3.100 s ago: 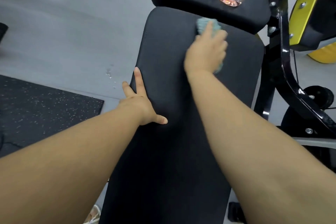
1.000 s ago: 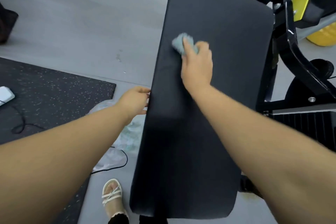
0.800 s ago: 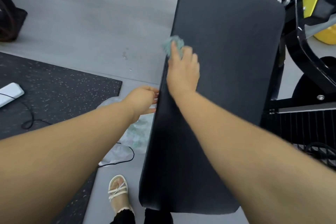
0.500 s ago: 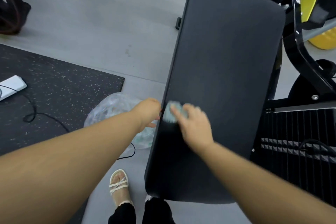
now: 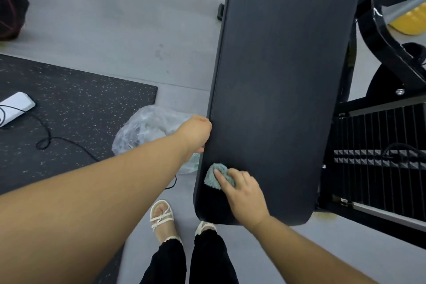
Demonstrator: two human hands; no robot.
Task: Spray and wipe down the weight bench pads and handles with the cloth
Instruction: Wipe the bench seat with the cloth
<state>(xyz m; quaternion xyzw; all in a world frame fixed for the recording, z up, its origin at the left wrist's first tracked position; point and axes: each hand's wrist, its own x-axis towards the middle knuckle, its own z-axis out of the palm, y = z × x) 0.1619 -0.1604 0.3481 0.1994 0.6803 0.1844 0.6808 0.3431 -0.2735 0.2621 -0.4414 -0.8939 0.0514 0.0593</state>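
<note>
Obs.: bench pad [image 5: 283, 76] is black upholstery, smooth, matt, faint sheen. The cloth [image 5: 213, 177]: teal, fluffy nubbed pile. The frame [image 5: 380, 37]: black painted metal, glossy. The floor mat [image 5: 80, 104]: black rubber, pale-speckled, grainy. The bag [image 5: 143, 129]: clear plastic film, crinkled, shiny. The floor [image 5: 115, 18]: grey, smooth, matt.

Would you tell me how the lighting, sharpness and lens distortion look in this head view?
Head view: soft, even light, with only a faint sheen on the pad and a small glint on the frame; the cloth under the right hand is fairly sharp; the wide lens bows the pad's edges.
</note>
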